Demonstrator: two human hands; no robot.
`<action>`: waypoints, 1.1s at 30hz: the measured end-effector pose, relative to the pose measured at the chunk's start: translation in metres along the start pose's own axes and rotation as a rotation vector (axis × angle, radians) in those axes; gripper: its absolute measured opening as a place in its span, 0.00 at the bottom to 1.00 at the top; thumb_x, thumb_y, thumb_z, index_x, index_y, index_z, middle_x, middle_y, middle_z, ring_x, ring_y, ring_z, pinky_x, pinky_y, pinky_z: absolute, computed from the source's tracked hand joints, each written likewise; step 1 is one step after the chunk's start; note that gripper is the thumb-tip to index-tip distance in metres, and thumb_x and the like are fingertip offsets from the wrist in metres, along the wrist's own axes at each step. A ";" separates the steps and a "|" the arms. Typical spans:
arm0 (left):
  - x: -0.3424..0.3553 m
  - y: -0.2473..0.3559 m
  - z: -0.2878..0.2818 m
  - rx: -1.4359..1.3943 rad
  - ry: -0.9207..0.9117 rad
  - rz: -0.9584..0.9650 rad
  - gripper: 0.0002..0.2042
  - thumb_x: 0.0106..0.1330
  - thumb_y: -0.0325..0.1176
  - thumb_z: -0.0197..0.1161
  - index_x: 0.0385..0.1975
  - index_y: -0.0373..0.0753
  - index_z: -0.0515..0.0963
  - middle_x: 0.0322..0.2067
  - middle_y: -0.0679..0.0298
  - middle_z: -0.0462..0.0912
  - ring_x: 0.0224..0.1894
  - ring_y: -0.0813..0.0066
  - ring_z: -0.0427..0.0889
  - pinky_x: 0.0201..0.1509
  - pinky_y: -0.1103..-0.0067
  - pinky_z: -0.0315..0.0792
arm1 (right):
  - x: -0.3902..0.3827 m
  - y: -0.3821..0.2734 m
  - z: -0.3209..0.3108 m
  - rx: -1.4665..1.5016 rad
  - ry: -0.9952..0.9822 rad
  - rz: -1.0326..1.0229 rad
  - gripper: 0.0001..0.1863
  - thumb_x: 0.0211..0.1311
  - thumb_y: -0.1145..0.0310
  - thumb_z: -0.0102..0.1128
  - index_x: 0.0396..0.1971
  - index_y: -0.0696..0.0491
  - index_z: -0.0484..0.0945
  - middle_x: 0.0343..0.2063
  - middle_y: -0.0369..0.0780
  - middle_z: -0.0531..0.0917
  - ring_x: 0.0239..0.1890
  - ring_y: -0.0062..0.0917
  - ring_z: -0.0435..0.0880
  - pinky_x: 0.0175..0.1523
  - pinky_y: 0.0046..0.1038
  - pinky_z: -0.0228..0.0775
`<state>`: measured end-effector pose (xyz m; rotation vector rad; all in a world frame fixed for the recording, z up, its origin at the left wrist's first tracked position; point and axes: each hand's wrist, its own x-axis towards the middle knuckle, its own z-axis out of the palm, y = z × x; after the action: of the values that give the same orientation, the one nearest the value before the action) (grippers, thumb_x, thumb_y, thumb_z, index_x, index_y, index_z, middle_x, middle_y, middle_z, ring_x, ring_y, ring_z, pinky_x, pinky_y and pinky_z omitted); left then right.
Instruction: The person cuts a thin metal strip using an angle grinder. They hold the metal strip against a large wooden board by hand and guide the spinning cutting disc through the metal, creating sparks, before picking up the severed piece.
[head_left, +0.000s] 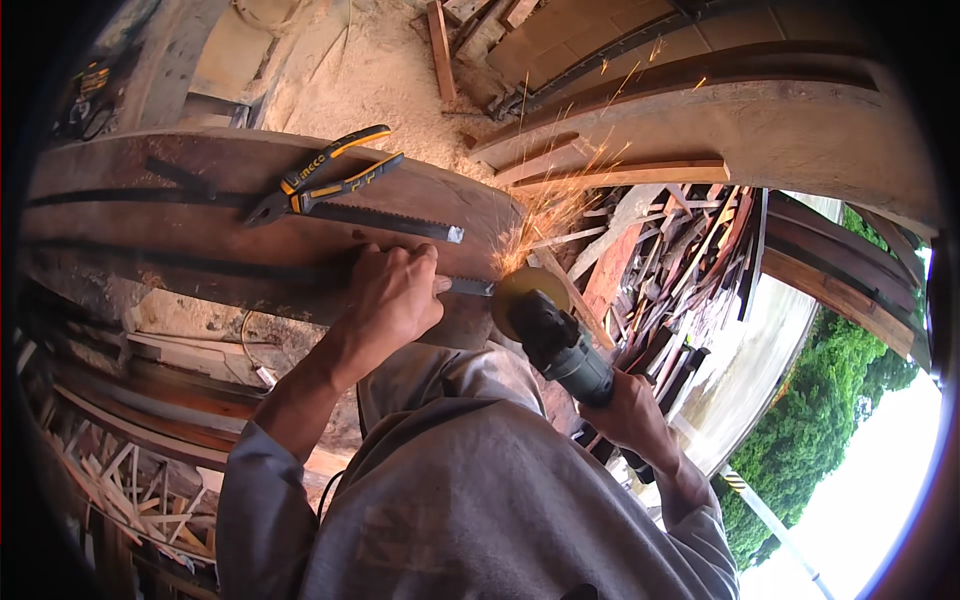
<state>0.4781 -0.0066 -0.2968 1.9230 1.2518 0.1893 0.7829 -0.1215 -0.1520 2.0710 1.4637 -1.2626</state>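
Note:
With my right hand [632, 418] wrapped round its rear body, I hold an angle grinder [575, 362]. Its yellowish disc [530, 298] meets the end of a dark metal saw blade [472, 286], and orange sparks fly up and away from there. My left hand [398, 298] is closed on that blade, pressing it against a wide wooden board [480, 215]; the fingertips are partly hidden. Beyond my left hand, a second toothed blade [400, 226] with a whitish end lies along the board. Combination pliers [330, 175] with black and yellow handles rest across this second blade, their handles spread.
Sawdust [375, 70] covers the ground beyond the board. A heap of wood offcuts [690, 250] lies to the right, with long planks [780, 115] above it. More scrap strips [135, 495] are piled at lower left. Green trees [800, 430] show outside at right.

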 end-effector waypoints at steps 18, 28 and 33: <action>0.009 0.025 -0.069 -0.336 -0.321 0.008 0.15 0.68 0.40 0.73 0.35 0.32 0.82 0.23 0.59 0.84 0.25 0.78 0.80 0.30 0.75 0.71 | -0.074 0.011 0.136 1.029 0.496 0.551 0.08 0.49 0.69 0.69 0.25 0.58 0.80 0.19 0.36 0.82 0.22 0.20 0.80 0.29 0.27 0.72; -0.012 0.004 -0.096 -0.795 -0.207 0.103 0.17 0.68 0.41 0.74 0.28 0.38 0.75 0.22 0.76 0.72 0.25 0.90 0.65 0.29 0.87 0.56 | -0.079 -0.004 0.177 1.258 0.638 0.597 0.07 0.47 0.71 0.68 0.24 0.58 0.80 0.19 0.35 0.80 0.21 0.21 0.78 0.28 0.27 0.68; -0.011 -0.006 -0.101 -0.961 -0.197 0.200 0.21 0.69 0.48 0.71 0.28 0.39 0.71 0.22 0.70 0.71 0.20 0.85 0.63 0.24 0.85 0.53 | -0.075 -0.006 0.191 1.256 0.693 0.532 0.07 0.46 0.72 0.67 0.25 0.57 0.79 0.19 0.35 0.80 0.20 0.21 0.78 0.28 0.27 0.68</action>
<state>0.4159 0.0405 -0.2314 1.1722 0.6327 0.5728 0.6795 -0.2922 -0.1994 3.5932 -0.0327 -1.4227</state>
